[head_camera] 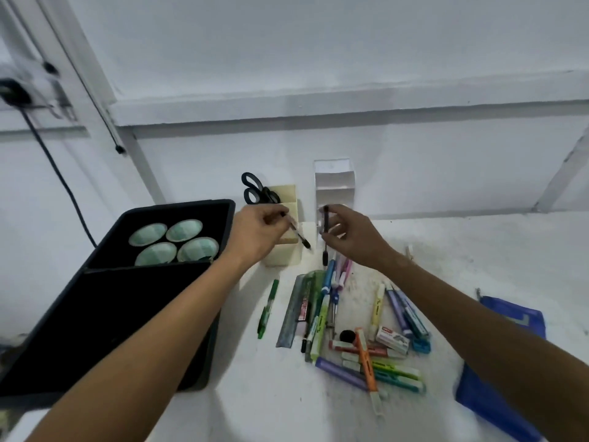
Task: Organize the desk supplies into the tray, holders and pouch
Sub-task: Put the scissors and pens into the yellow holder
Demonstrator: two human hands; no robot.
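Both hands pinching thin black pens: left hand (255, 232) by cream plastic holder (285, 224), right hand (349, 232) by white plastic holder (334, 186). Best to tip each pen upright, then drop slowly inside.

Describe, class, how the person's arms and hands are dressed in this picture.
Both forearms are bare as far as the picture shows: no sleeves are visible. The left hand and right hand wear no gloves, and no watch, bracelet or ring can be seen.
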